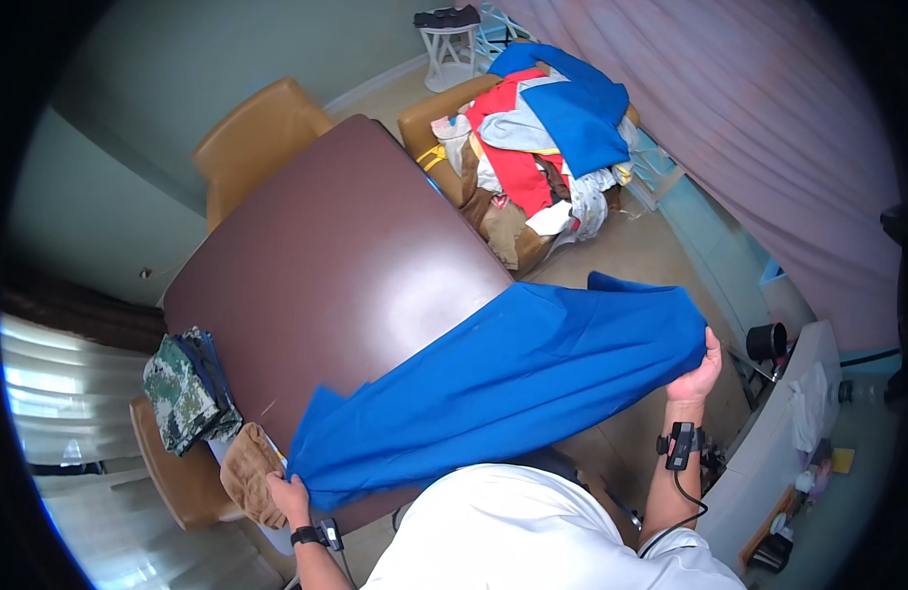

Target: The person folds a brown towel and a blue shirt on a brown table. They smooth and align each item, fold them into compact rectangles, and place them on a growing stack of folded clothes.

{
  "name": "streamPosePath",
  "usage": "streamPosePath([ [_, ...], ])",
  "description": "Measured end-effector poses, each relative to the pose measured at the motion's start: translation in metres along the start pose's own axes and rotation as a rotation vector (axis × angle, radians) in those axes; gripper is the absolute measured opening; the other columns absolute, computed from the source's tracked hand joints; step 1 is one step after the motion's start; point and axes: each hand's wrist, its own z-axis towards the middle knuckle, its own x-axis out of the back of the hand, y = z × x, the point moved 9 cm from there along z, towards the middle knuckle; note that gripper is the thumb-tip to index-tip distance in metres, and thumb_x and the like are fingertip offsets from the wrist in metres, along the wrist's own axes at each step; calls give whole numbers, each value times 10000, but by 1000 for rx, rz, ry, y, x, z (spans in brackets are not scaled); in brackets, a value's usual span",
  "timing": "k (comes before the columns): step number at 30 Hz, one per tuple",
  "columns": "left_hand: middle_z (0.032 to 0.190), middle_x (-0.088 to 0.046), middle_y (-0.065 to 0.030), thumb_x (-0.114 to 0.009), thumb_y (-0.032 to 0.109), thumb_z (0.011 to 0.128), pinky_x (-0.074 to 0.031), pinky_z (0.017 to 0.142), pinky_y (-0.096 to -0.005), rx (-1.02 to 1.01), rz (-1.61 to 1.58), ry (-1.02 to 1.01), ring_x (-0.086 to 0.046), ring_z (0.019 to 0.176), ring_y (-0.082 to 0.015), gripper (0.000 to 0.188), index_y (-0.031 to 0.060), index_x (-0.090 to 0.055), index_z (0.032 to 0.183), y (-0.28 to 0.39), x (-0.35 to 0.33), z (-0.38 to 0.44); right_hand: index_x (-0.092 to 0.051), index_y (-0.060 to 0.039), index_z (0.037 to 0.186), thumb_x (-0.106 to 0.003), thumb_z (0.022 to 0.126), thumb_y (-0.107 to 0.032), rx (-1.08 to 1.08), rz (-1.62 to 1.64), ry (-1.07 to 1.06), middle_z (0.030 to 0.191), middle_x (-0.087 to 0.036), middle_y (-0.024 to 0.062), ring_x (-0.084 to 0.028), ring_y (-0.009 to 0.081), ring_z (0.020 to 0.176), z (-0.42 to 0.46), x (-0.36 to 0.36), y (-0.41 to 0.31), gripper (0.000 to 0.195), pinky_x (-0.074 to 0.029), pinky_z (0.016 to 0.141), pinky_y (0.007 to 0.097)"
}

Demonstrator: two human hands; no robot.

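A long piece of blue cloth (483, 391) stretches between my two hands, across the near edge of the dark reddish-brown table (328, 258). My left hand (288, 498) grips its lower left end, close to a folded brown cloth (251, 476). At the far right, my right hand (696, 376) holds the other end, raised beyond the table's edge. The fabric hangs in loose lengthwise folds, and a flap is turned over at its upper right. Whether it is a garment, I cannot tell. Both wrists wear black straps with small cabled devices.
Mixed clothes (520, 147) lie heaped on a tan armchair beyond the table. Folded camouflage and dark cloths (185, 391) are stacked at the left. Another tan chair (258, 140) stands at the far side. A white counter (756, 435) with items is at the right.
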Motion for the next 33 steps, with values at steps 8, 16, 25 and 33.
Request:
streamPosePath([
  [8, 1179, -745, -206, -814, 208, 907, -538, 1032, -484, -770, -165, -68, -681, 1150, -418, 350, 2, -736, 1179, 237, -43, -63, -628, 20, 1442, -644, 1030, -381, -44, -27, -104, 1481, -666, 229, -639, 416, 1324, -42, -32, -6, 575, -471, 1190, 565],
  [16, 1240, -741, -227, -682, 220, 1048, -568, 1033, -451, -1296, -533, -513, -720, 1178, -377, 331, -15, -704, 1280, 497, -118, -199, -656, 57, 1350, -708, 978, -363, 126, -99, -252, 1361, -720, 231, -693, 395, 1219, -129, -74, -50, 563, -525, 1125, 545],
  [25, 978, -769, -138, -609, 208, 1024, -566, 665, -383, -707, -134, -1483, -697, 725, -242, 288, 5, -774, 905, 514, -269, -307, -642, -6, 1215, -722, 979, -446, 628, -323, 203, 1226, -706, 169, -684, 336, 1140, -234, -30, -160, 506, -542, 1044, 487],
  [33, 1358, -748, -200, -620, 587, 1037, -506, 1101, -392, -1036, 423, -1906, -699, 1228, -296, 715, -36, -736, 1369, 428, -246, -388, -633, -7, 1264, -689, 1008, -431, 673, -288, 200, 1278, -692, 177, -674, 342, 1176, -227, -24, -203, 499, -530, 1071, 496],
])
